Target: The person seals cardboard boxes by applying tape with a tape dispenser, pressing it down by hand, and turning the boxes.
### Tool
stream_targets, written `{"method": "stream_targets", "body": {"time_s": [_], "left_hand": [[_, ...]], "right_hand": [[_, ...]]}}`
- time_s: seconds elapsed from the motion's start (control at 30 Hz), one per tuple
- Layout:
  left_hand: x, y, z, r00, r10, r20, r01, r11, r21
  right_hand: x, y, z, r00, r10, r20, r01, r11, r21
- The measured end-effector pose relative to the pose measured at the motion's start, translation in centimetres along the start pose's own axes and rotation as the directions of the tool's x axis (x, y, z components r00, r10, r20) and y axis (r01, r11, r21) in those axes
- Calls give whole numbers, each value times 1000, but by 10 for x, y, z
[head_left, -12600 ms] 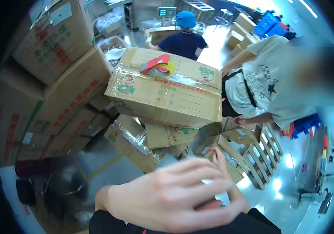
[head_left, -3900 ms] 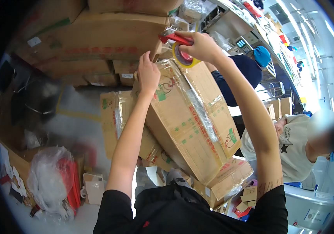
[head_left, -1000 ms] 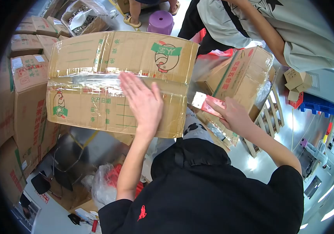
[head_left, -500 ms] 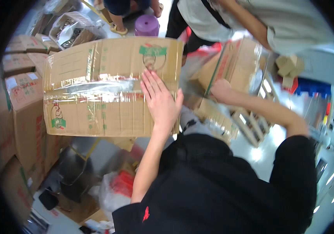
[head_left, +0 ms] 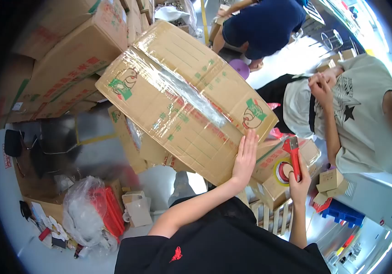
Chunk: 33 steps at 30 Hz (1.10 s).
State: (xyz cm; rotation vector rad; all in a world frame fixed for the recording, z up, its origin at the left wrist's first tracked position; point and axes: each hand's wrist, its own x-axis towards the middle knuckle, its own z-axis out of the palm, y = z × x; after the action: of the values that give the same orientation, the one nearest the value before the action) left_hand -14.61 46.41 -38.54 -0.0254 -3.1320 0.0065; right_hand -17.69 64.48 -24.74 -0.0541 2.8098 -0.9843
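A large cardboard box (head_left: pixel 173 132) lies slanted in front of me, a strip of clear tape running along its middle seam. Flat on the box's lower right end rests my left hand (head_left: pixel 245 160), its fingers stretched out. To the right of the box, my right hand (head_left: pixel 299 181) grips a red tape dispenser (head_left: pixel 294 157) with a yellow-ringed tape roll. The dispenser is apart from the large box, in front of a smaller box (head_left: pixel 271 187) behind it.
Stacked boxes (head_left: pixel 68 68) rise at the left. Two co-workers are near, one in dark blue (head_left: pixel 269 23), one in a light shirt (head_left: pixel 365 118). A purple stool (head_left: pixel 240 68) stands beyond the box. At lower left are a plastic bag (head_left: pixel 84 210) and a chair (head_left: pixel 15 144).
The view has turned, so the box now appears slanted. My left hand stays flat on its right end. My right hand and the dispenser now show clearly at the right, the dispenser upright.
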Motion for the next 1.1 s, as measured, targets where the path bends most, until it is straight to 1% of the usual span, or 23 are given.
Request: {"method": "stream_targets", "body": {"time_s": [0.03,0.07,0.1,0.13,0.17,0.2,0.23,0.27,0.3,0.33,0.37,0.4,0.43,0.47,0.53,0.57,0.6,0.63,0.83,0.93,0.97,1.03,1.1], "left_hand": [[-2,-5,-4,996,84,38,-85,996,28],[-4,-5,-4,997,69,19,-70,997,35],[-15,-5,-1,986,167,-12,-168,986,-15],[-23,-9,0,964,263,-44,-265,962,-65],[-26,-23,-1,967,247,-56,-250,966,-66],[-30,-47,-6,934,353,-55,-337,818,-466],[-35,-71,-7,887,449,-106,-355,517,-779],[-36,-93,-2,944,241,-227,-311,417,-854],[-23,-133,-3,962,100,-254,-272,439,-856],[-4,-184,-12,961,-35,-273,-229,450,-863],[5,-239,-30,946,-253,-204,-85,414,-906],[17,-289,-54,844,-487,-225,38,472,-881],[36,-342,-58,719,-665,-202,149,431,-890],[52,-399,-40,585,-567,-580,261,808,-527],[81,-495,11,457,-428,-780,314,898,-309],[82,-503,15,445,-439,-780,328,891,-314],[83,-505,18,608,-534,-588,394,846,-360],[83,-504,20,725,-592,-352,464,797,-386],[80,-509,15,732,-595,-332,458,790,-407],[83,-508,17,727,-606,-322,474,783,-403],[83,-507,18,727,-606,-323,478,784,-397],[82,-505,18,734,-598,-323,461,787,-409],[84,-508,15,737,-594,-323,466,792,-394]], "right_hand": [[9,-11,-1,995,-100,-6,101,994,47],[30,-22,-1,976,-217,19,215,975,50],[44,-45,4,972,-234,17,233,971,48],[56,-76,13,969,-233,80,222,967,128],[69,-104,26,960,-240,145,208,956,205],[86,-127,40,923,-339,181,314,937,154],[103,-150,56,875,-431,220,417,902,110],[120,-173,74,825,-515,232,510,856,86],[134,-195,93,774,-584,245,588,806,63],[144,-222,111,751,-597,281,596,797,100],[157,-248,129,726,-611,316,603,786,135],[177,-265,152,683,-654,326,658,745,115],[196,-283,174,634,-697,336,712,695,97],[210,-306,194,642,-673,367,706,706,60],[237,-354,231,617,-699,363,752,659,-9],[249,-375,247,581,-743,332,797,602,-46],[259,-397,259,581,-728,363,800,593,-93],[269,-417,268,586,-711,390,800,583,-140],[333,-490,332,448,-491,747,882,380,-278],[334,-498,358,502,-418,757,858,346,-379],[345,-504,375,445,-369,816,891,276,-361],[329,-521,373,577,-265,773,813,283,-509],[292,-548,350,602,-212,769,798,199,-570]]}}
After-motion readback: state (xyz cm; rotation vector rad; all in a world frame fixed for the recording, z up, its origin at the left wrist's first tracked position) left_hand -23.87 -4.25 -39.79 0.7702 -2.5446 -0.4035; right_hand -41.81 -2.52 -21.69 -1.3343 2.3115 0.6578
